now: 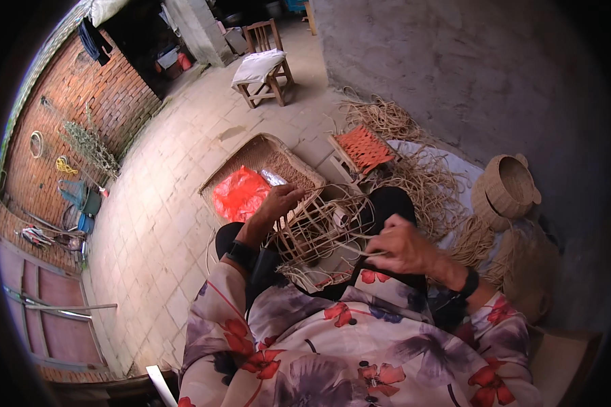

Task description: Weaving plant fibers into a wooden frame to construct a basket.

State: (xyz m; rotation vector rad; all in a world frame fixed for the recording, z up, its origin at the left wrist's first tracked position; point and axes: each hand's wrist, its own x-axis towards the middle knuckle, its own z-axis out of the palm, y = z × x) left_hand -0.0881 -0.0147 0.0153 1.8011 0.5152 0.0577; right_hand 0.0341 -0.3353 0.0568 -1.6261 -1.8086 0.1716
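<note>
An unfinished open-weave basket (pixel 305 234) of tan strands rests on my lap between my knees, loose ends sticking out around it. My left hand (pixel 278 207) is closed on its far left rim; the fingertips are partly hidden. To the right of the basket, my right hand (pixel 402 247) pinches a tan strand (pixel 353 249) that runs leftward to the weave. A small pale roll-shaped piece (pixel 340 217) shows at the basket's right side. Dark bands circle both my wrists.
Ahead lies a shallow woven tray (pixel 288 152) with a red plastic bag (pixel 241 195). Beside it stands a low stool with an orange woven seat (pixel 365 147). Heaped strands (pixel 421 186) and a lidded round basket (pixel 506 186) sit right, near a grey wall. A wooden chair (pixel 263 64) stands farther off.
</note>
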